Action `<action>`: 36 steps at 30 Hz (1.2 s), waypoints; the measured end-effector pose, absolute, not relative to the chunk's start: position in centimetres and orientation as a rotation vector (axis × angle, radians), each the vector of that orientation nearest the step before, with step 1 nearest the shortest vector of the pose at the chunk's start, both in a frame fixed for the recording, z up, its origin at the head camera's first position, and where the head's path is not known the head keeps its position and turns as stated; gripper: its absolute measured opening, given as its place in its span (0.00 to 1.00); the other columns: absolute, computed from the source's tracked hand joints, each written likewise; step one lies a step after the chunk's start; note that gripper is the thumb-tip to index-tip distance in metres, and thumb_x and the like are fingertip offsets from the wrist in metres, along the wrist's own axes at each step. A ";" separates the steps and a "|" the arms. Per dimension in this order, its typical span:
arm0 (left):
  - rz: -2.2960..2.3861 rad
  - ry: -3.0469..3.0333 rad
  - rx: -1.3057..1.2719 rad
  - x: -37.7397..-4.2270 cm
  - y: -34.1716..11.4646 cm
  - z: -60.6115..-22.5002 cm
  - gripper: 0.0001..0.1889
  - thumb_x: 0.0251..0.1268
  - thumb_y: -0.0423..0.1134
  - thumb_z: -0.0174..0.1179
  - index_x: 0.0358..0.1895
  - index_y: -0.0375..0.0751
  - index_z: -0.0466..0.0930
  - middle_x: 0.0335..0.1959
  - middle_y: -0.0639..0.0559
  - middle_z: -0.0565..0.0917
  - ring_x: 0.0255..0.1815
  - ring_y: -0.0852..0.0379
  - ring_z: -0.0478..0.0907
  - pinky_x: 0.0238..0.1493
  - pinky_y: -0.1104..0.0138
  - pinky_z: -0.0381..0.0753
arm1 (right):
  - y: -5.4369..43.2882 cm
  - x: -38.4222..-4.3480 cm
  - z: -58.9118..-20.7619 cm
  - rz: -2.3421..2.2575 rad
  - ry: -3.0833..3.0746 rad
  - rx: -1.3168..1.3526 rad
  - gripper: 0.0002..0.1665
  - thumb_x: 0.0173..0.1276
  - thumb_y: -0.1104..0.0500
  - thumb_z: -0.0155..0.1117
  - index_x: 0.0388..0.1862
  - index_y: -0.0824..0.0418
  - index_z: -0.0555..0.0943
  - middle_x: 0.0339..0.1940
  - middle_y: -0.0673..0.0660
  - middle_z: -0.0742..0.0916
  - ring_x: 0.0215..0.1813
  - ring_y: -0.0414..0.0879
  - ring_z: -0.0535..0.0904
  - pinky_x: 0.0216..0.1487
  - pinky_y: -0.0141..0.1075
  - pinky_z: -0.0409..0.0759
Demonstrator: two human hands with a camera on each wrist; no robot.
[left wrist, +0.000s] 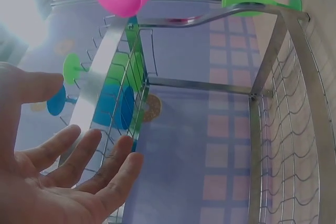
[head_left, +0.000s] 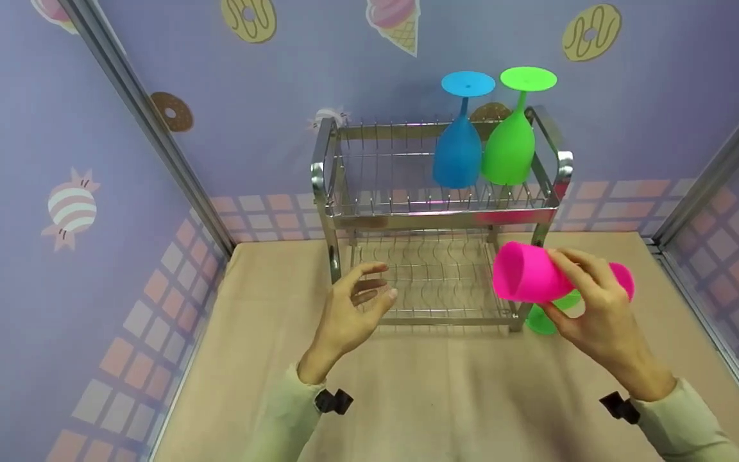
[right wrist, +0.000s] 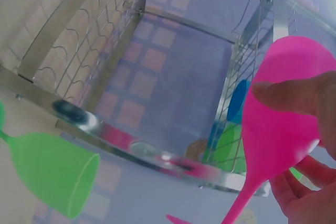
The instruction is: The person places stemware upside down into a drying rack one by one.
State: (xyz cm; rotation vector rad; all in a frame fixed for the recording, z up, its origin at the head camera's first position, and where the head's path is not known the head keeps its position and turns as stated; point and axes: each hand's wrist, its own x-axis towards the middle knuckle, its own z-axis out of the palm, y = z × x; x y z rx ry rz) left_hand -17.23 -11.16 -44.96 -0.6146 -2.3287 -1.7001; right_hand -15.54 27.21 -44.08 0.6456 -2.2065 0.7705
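Note:
My right hand (head_left: 600, 314) holds a bright pink wine glass (head_left: 536, 276) by its bowl, tilted sideways with its mouth toward the left, in front of the rack's right side. In the right wrist view, thumb and fingers lie on opposite sides of the pink bowl. My left hand (head_left: 353, 314) hovers before the rack's left front with fingers bent loosely and nothing in them. On the top tier of a two-tier metal dish rack (head_left: 440, 221), a blue wine glass (head_left: 458, 154) and a green wine glass (head_left: 509, 151) stand upside down, side by side.
Another green wine glass (right wrist: 52, 166) stands on the table to the right of the rack, partly hidden by the pink one in the head view. Wire dividers (head_left: 433, 282) line the lower tier. Patterned walls (head_left: 369, 77) enclose the cloth-covered table (head_left: 267, 308).

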 end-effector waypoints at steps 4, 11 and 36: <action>-1.677 -2.359 -0.651 -16.9 -10.4 -44.8 0.26 0.72 0.41 0.71 0.69 0.39 0.78 0.69 0.41 0.82 0.64 0.41 0.85 0.66 0.49 0.86 | 25.8 -15.6 -44.0 0.692 -2.211 0.698 0.60 0.32 0.80 0.89 0.72 0.63 0.81 0.66 0.67 0.83 0.62 0.63 0.79 0.69 0.12 0.63; -1.672 -2.380 -0.680 -16.7 -9.2 -45.0 0.29 0.68 0.44 0.74 0.70 0.41 0.78 0.70 0.44 0.82 0.65 0.45 0.85 0.67 0.56 0.86 | 23.8 -15.4 -44.4 0.599 -2.258 0.740 0.60 0.33 0.79 0.90 0.72 0.61 0.80 0.66 0.66 0.83 0.60 0.62 0.78 0.58 0.43 0.86; -1.818 -2.393 -0.893 -16.9 -5.5 -45.7 0.41 0.63 0.49 0.77 0.78 0.49 0.69 0.72 0.51 0.77 0.68 0.51 0.82 0.65 0.64 0.86 | 19.9 -14.3 -44.5 0.553 -2.243 0.907 0.58 0.38 0.77 0.89 0.74 0.61 0.79 0.66 0.65 0.82 0.64 0.60 0.77 0.51 0.51 0.92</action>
